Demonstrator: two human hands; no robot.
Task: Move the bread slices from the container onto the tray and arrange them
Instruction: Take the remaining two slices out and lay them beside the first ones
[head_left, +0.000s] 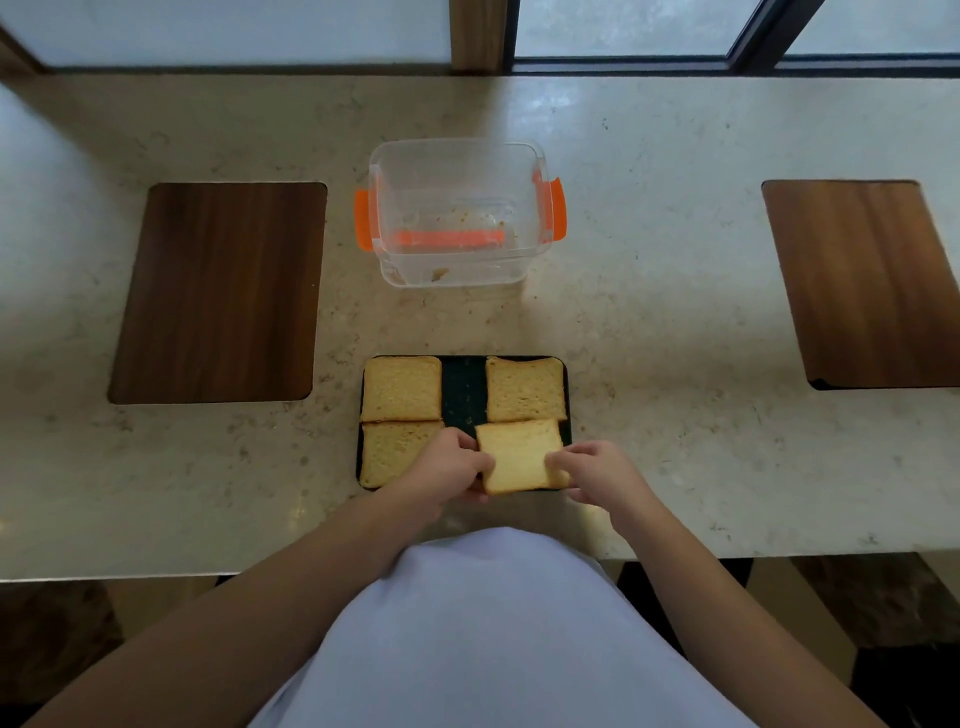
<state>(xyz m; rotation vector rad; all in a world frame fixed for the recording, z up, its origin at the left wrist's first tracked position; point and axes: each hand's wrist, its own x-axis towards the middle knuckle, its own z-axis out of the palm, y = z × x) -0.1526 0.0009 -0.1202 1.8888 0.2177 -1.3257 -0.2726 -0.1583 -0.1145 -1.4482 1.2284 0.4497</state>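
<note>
Down at the near right corner of the dark tray (464, 387), I have the fourth bread slice (519, 454) pinched between both hands, my left hand (447, 470) closed on its left edge and my right hand (592, 475) closed on its right edge, thumbs on top and fingers tucked beneath. I hold it from two sides because it's soft and floppy, and this way I can square it against its neighbours rather than just drop it. It sits slightly skewed, its far edge overlapping the near edge of the far-right slice (525, 388), so I judge it needs nudging toward me to settle flat. Over on the left, the far-left slice (401, 387) and the near-left slice (387, 452) already lie edge to edge, with a bare strip of tray running down the middle. Beyond the tray, well apart from it, the clear container (457, 213) with orange clips stands on the stone counter (649, 312), holding only crumbs as far as I can make out, so this looks like the last slice. My left hand covers the near-left slice's right corner, my fingertips under the bread are hidden, and the tray's near rim is mostly lost beneath the slice and my wrists.
</note>
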